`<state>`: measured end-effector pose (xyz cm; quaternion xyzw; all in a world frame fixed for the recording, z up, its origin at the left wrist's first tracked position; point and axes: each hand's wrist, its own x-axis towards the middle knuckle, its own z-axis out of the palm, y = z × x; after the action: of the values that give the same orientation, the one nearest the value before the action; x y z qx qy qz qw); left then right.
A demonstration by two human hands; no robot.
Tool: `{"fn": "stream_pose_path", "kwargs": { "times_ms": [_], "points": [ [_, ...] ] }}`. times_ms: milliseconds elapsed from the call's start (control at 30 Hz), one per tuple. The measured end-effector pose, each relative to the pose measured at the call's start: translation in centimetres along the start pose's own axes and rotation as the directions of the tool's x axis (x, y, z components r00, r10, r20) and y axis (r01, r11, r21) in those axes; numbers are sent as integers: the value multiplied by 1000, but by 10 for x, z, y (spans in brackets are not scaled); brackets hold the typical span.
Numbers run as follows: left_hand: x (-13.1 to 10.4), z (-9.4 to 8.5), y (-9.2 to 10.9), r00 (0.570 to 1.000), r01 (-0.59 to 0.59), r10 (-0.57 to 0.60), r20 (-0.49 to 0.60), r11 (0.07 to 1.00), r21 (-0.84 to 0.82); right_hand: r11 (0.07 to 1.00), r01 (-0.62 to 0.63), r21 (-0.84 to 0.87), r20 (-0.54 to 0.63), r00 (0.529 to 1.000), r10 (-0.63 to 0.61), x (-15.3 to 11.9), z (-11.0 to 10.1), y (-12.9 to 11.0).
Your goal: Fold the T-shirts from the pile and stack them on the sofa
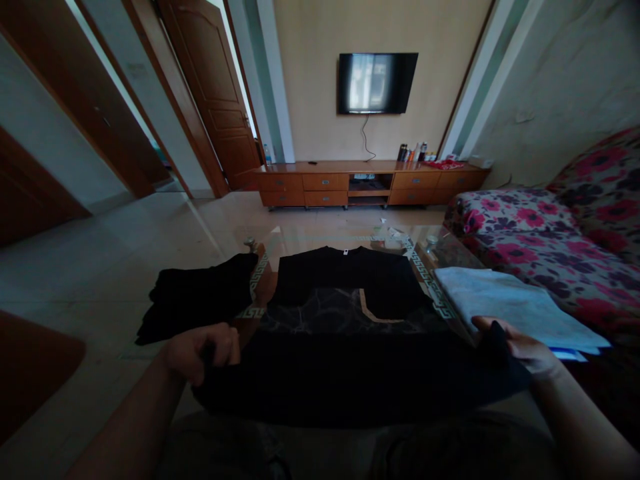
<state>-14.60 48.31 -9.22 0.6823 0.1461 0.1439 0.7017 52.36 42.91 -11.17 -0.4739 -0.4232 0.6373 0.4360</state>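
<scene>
A black T-shirt (350, 373) with a grey marbled band and a tan line across its chest is stretched wide over a glass coffee table (270, 241). Its neckline, with a small white label, lies at the far side. My left hand (205, 350) is closed around the near left corner of the hem. On the opposite side, my right hand (517, 347) pinches the near right corner. The near edge of the shirt is raised between both hands, above my lap.
Dark folded clothing (200, 293) lies on the table's left side. A pale blue-white cloth bundle (520, 307) is at the right, near a floral sofa (530, 213). Beyond stand a low wooden TV cabinet (325, 181) and a wall-mounted television (377, 83).
</scene>
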Motion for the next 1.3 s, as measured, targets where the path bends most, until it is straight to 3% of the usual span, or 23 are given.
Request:
{"fn": "stream_pose_path", "kwargs": {
  "times_ms": [100, 200, 267, 333, 433, 533, 600, 733, 767, 900, 1067, 1167, 1300],
  "points": [
    [-6, -6, -7, 991, 19, -27, -134, 998, -59, 993, -61, 101, 75, 996, 54, 5, 9, -6],
    [-11, -10, -16, 919, -22, -60, -389, 979, -204, 996, -56, 71, -21, 998, 58, 18, 16, -12],
    [-7, -12, -19, 834, -56, -127, -537, 949, -311, 1000, -13, 29, -90, 996, 16, 32, 18, -13],
    [5, -15, -18, 717, -102, -186, -671, 925, -366, 999, 51, -19, -164, 985, -53, 48, 18, -8],
    [35, -25, -22, 550, -128, -189, -813, 944, -306, 981, 157, -110, -337, 923, -186, 77, 14, 4],
    [65, -39, -42, 392, -46, -148, -908, 983, -180, 951, 163, -263, -457, 847, -271, 105, 9, 23],
    [76, -49, -61, 337, 84, -152, -929, 988, -131, 916, 94, -389, -475, 832, -287, 119, 5, 37],
    [80, -61, -87, 346, 262, -163, -924, 962, -71, 763, -18, -646, -392, 865, -313, 130, -2, 56],
    [78, -62, -89, 370, 276, -144, -918, 960, -39, 711, -21, -703, -348, 882, -318, 131, -3, 58],
    [70, -62, -86, 541, 331, -75, -838, 935, 131, 530, -33, -848, -234, 919, -317, 129, -5, 59],
    [61, -61, -80, 672, 466, -132, -728, 840, 278, 452, -51, -891, -216, 922, -322, 127, -11, 59],
    [57, -58, -77, 677, 494, -179, -714, 830, 260, 357, -61, -932, -189, 923, -336, 127, -14, 65],
    [60, -57, -81, 621, 473, -130, -773, 849, 238, 214, -237, -948, -297, 903, -311, 128, -2, 81]
  ]
}}
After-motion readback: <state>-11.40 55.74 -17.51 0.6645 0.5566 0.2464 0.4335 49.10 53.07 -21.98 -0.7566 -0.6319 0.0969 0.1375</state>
